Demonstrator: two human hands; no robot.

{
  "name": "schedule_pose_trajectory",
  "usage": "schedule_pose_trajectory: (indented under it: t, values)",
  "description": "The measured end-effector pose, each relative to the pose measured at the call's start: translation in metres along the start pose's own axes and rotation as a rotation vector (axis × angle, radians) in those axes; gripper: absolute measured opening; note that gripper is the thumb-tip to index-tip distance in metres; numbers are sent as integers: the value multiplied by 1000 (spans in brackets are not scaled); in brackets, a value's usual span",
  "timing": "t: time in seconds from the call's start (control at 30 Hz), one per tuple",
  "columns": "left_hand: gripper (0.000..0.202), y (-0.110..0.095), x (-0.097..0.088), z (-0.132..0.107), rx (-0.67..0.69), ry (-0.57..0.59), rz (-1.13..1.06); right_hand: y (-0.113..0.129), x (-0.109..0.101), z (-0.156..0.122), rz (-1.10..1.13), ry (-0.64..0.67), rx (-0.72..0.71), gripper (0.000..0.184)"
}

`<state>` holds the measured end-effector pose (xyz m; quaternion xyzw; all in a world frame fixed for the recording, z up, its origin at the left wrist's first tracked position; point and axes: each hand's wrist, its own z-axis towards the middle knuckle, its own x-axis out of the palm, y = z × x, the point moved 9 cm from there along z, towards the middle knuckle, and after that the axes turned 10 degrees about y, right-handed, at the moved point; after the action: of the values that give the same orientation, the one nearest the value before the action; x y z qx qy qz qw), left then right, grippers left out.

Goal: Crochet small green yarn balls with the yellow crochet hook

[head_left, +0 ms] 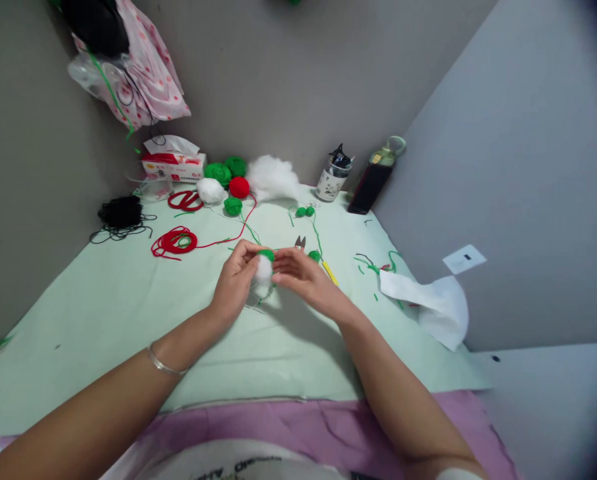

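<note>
Both grips closed on a small white stuffing ball with a green crocheted cap (264, 269), held between them over the green tabletop (128, 313).
Left hand (235, 279) and right hand (303, 272) pinch it tight; a looser pinch could let the fluff slip from its cap, and the thin green yarn strand (252, 233) lying just beyond the grip could snag.

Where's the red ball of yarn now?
In the head view, the red ball of yarn sits far back on the table, left of centre, between the white yarn ball and the white stuffing.
</note>
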<state>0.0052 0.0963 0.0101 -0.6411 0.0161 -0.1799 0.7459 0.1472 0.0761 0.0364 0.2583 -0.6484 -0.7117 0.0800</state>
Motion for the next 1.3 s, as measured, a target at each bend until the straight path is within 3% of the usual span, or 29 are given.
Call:
schedule_pose_trajectory:
  t: [0.03,0.1,0.13,0.2,0.27,0.3,0.37,0.43,0.5,0.6,0.73,0.8,0.9,1.1,1.3]
  values:
    - [9,-1,-1,0,7,-11,11,-2,10,2,38,30,24,43]
    - [9,-1,-5,0,5,-40,28,-9,25,3,20,144,109,33]
    - [9,0,-7,1,-3,-53,35,-10,25,3,-21,156,133,32]
    - [8,1,-10,1,-19,-73,42,-3,10,1,-123,46,90,38]
    - [6,2,-9,2,-31,-69,46,15,-12,-5,-174,-168,-52,39]
    - [5,2,-7,1,-34,-59,48,23,-18,-8,-150,-235,-119,38]
    - [6,0,-1,1,-29,-35,53,28,-18,-9,18,-236,-182,36]
    - [10,-2,4,-1,-16,-15,59,20,-9,-4,242,-170,-134,32]
    - [12,-3,6,-2,4,-7,68,10,-7,-2,353,-190,-53,28]
    - [12,-5,5,-4,52,-18,86,0,-12,-2,242,-237,42,30]
    - [15,-10,3,-6,112,-31,127,-1,6,4,47,29,63,41]
    - [15,-11,5,-7,116,-22,138,0,8,5,13,55,58,49]
    - [14,-10,9,-7,94,9,132,-1,2,4,-20,-23,95,48]
    - [16,-11,14,-6,39,67,97,-1,-15,1,-183,-203,104,30]
    - [26,-8,20,-6,-9,117,22,-2,-23,-5,-260,-270,100,26]
